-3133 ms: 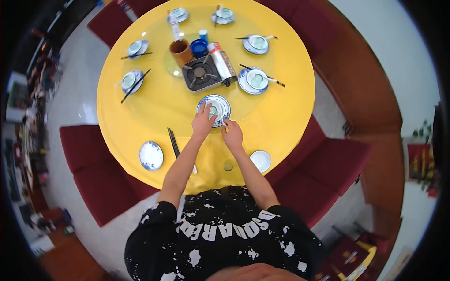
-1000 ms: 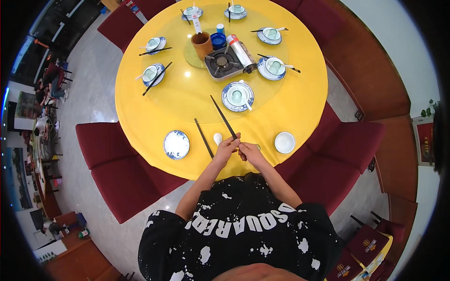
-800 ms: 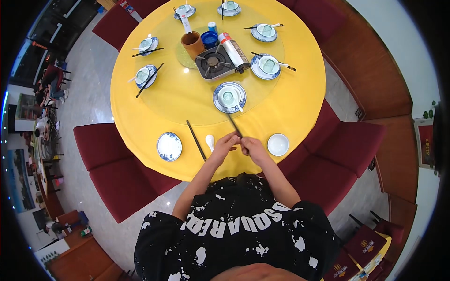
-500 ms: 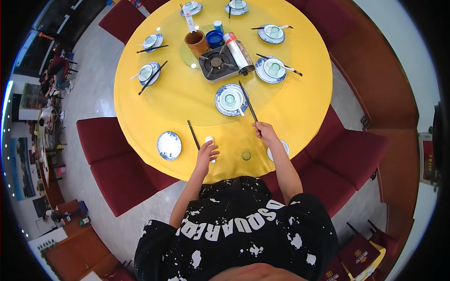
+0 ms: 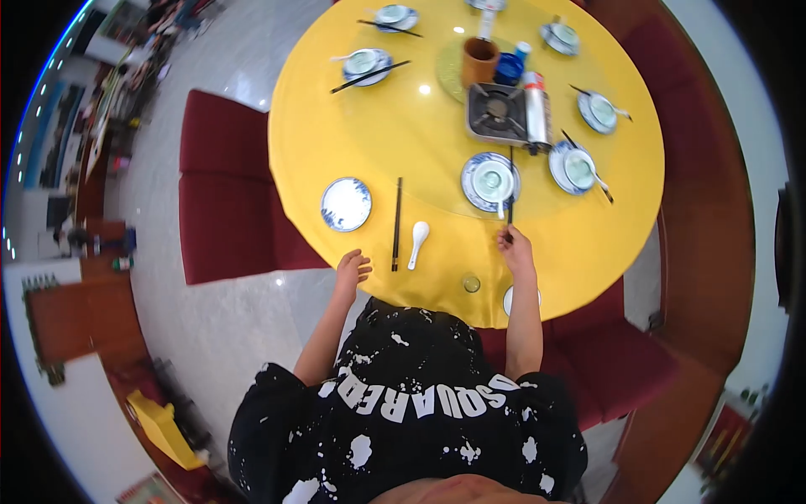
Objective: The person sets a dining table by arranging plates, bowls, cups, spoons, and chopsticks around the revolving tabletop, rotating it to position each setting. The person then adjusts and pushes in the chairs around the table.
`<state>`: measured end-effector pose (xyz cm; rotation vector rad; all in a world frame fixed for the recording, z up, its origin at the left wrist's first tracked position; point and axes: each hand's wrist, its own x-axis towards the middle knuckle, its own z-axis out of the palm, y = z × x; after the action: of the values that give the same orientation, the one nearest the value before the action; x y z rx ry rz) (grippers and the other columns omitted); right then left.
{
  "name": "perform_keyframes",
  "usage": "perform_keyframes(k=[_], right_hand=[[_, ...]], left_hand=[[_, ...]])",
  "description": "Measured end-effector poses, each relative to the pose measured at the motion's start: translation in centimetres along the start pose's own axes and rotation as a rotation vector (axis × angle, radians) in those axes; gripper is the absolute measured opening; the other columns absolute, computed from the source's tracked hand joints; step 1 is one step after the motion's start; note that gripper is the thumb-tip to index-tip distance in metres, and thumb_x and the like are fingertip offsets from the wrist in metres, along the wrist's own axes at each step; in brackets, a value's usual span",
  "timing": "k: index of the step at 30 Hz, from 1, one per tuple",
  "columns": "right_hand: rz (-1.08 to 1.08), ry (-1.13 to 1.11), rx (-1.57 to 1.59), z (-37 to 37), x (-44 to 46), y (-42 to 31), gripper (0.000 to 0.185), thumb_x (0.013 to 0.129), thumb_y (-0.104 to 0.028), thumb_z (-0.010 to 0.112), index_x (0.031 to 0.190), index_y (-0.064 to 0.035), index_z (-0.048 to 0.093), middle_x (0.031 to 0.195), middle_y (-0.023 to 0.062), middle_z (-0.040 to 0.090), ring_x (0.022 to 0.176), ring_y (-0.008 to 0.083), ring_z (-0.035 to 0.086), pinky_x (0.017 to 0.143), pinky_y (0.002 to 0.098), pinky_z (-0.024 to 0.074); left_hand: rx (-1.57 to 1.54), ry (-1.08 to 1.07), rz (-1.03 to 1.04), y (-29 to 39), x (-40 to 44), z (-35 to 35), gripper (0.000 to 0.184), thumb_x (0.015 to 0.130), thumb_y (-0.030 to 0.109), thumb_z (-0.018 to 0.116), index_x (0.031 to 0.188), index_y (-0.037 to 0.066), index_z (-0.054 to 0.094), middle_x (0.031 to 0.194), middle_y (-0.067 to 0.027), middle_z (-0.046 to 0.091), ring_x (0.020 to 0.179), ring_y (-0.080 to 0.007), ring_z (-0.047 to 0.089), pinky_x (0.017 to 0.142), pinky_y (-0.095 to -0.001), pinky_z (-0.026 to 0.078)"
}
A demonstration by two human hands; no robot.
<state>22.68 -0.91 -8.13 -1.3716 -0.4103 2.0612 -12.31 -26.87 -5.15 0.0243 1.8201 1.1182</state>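
My right hand is closed on the lower end of dark chopsticks, which lie along the right side of a blue-rimmed place setting with a bowl, a glass and a white spoon. My left hand is empty, fingers apart, over the near table edge. Beyond it are a blue-and-white plate, another pair of dark chopsticks and a white spoon. A small glass stands between my hands. A white bowl is partly hidden behind my right forearm.
A portable stove with a gas can sits on the round yellow table, near a brown wooden cup and a blue container. Several other settings ring it. Dark red chairs stand around.
The chopsticks moved from between both hands to my right hand, beside the place setting. My left hand let go and moved left. The view has turned, shifting the table rightward.
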Motion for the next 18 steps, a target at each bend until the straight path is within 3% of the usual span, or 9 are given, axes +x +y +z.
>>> perform_keyframes(k=[5,8,12,15,18], right_hand=[[-0.009,0.066,0.201,-0.3,0.7,1.0,0.02,0.098,-0.023,0.056,0.093,-0.0038,0.057,0.093,0.0129,0.064,0.076,0.0221,0.062,0.067,0.0295,0.05],[-0.044,0.245,0.196,-1.5,0.3,1.7,0.021,0.098,-0.023,0.054,0.093,-0.0032,0.057,0.096,0.0133,0.063,0.076,0.0236,0.062,0.07,0.0309,0.0515],[-0.342,0.493,-0.173,0.1,-4.7,2.7,0.02,0.095,-0.02,0.054,0.1,-0.0012,0.059,0.096,0.0117,0.063,0.076,0.0212,0.061,0.071,0.0314,0.0526],[-0.649,0.567,-0.46,1.5,-6.9,5.9,0.022,0.093,-0.015,0.055,0.108,-0.0004,0.06,0.096,0.0098,0.063,0.074,0.0183,0.061,0.068,0.0304,0.052],[-0.535,0.322,-0.669,6.2,-8.0,10.2,0.029,0.092,-0.013,0.055,0.114,0.0056,0.058,0.087,0.0117,0.064,0.071,0.0173,0.063,0.06,0.0309,0.0519]], left_hand=[[0.041,0.117,0.128,1.8,2.3,-1.2,0.045,0.09,0.021,0.058,0.132,0.004,0.052,0.104,-0.0079,0.067,0.084,-0.0169,0.064,0.072,-0.0305,0.049],[0.125,0.242,0.232,2.1,5.5,-2.4,0.049,0.087,0.02,0.06,0.131,0.001,0.052,0.101,-0.01,0.067,0.083,-0.0176,0.063,0.072,-0.03,0.049],[0.129,0.346,0.168,1.9,10.9,-3.6,0.054,0.085,0.019,0.06,0.133,-0.002,0.049,0.101,-0.0141,0.066,0.088,-0.0184,0.063,0.075,-0.0304,0.05],[-0.026,0.228,0.109,2.3,13.0,-3.8,0.057,0.091,0.02,0.06,0.137,-0.001,0.034,0.099,-0.016,0.064,0.077,-0.0208,0.066,0.061,-0.0319,0.053],[-0.11,0.15,0.107,2.4,14.3,-3.3,0.05,0.095,0.016,0.058,0.135,0.002,0.03,0.102,-0.0194,0.064,0.076,-0.0239,0.07,0.056,-0.0319,0.056]])
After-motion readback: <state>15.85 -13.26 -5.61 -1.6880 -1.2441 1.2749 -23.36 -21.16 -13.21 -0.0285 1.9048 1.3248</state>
